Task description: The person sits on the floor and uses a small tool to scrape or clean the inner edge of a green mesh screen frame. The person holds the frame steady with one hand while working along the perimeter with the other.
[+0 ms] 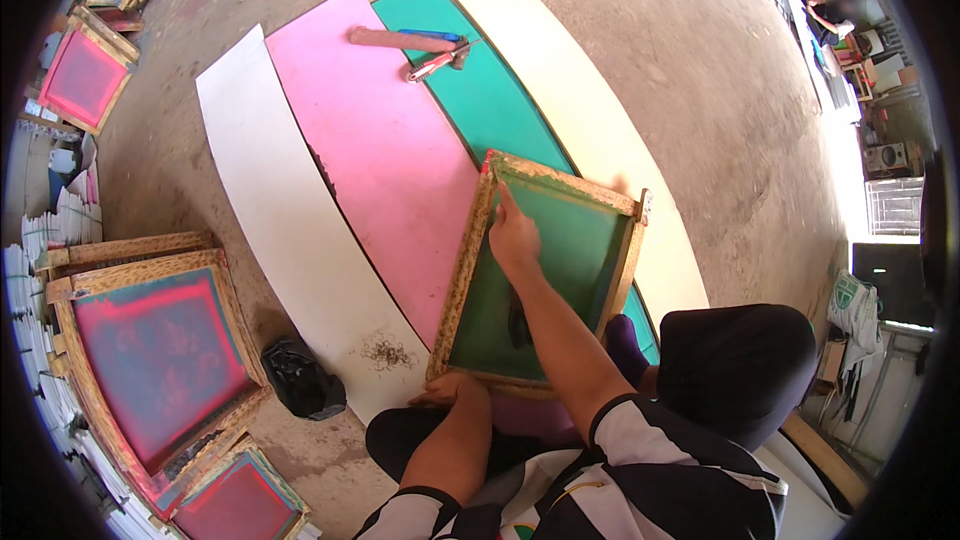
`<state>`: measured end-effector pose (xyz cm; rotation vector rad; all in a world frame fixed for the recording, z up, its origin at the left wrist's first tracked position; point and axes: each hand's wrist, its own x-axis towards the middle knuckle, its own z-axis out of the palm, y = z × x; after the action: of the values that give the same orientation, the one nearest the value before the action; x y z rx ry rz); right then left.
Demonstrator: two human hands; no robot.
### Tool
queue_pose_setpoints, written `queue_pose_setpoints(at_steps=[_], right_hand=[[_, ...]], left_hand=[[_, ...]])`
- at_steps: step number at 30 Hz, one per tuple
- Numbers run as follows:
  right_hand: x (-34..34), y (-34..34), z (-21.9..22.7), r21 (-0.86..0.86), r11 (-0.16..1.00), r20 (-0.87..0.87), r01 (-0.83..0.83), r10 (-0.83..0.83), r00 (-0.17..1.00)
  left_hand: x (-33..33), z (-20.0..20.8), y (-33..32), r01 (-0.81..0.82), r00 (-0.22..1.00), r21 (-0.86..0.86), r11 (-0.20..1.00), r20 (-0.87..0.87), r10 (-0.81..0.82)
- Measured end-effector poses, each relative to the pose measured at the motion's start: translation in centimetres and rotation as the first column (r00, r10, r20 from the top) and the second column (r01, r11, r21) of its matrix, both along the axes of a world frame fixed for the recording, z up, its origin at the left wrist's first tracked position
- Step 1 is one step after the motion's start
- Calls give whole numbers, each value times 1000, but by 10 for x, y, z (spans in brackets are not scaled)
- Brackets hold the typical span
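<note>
A wooden screen-printing frame (pixel 463 280) with green mesh (pixel 570 230) rests tilted over my lap. My left hand (pixel 455 392) is closed around its near left corner, with most fingers hidden behind the wood. My right hand (pixel 515 240) reaches across the mesh, its index finger stretched to the mesh beside the far left corner. The other fingers of that hand look bent, and I see nothing held in them. A dark shape shows through the mesh beside my right forearm.
White, pink, green and cream boards (pixel 360 130) cover the floor ahead. A reddish-brown bar (pixel 400 39) and a red-handled tool (pixel 432 66) lie on them. More screen frames (pixel 165 350) and a black plastic container (pixel 300 380) stand left. Another person (pixel 828 15) is far right.
</note>
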<state>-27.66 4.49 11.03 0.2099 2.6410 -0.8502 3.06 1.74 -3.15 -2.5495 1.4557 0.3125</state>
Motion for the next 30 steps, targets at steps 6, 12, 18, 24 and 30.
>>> queue_pose_setpoints(at_steps=[6, 12, 18, 24, 30], right_hand=[[5, -8, -12, -78, 997, -43, 27, -30, 999], [3, 3, -22, -52, 998, -119, -45, 39, 992], [5, 18, -42, 57, 995, -240, -83, 94, 966], [-14, 16, -25, 114, 977, -220, -183, 204, 954], [8, 27, -19, -70, 989, -178, -133, 119, 977]], left_hand=[[19, -28, -12, 162, 942, 381, 910, 213, -257], [19, -26, -10, -38, 989, 47, 998, -138, 44], [-11, 22, -13, 267, 859, 655, 706, 170, -483], [27, -45, -2, 26, 999, 50, 998, -30, -25], [37, -62, 3, 18, 997, -113, 993, -73, -26]])
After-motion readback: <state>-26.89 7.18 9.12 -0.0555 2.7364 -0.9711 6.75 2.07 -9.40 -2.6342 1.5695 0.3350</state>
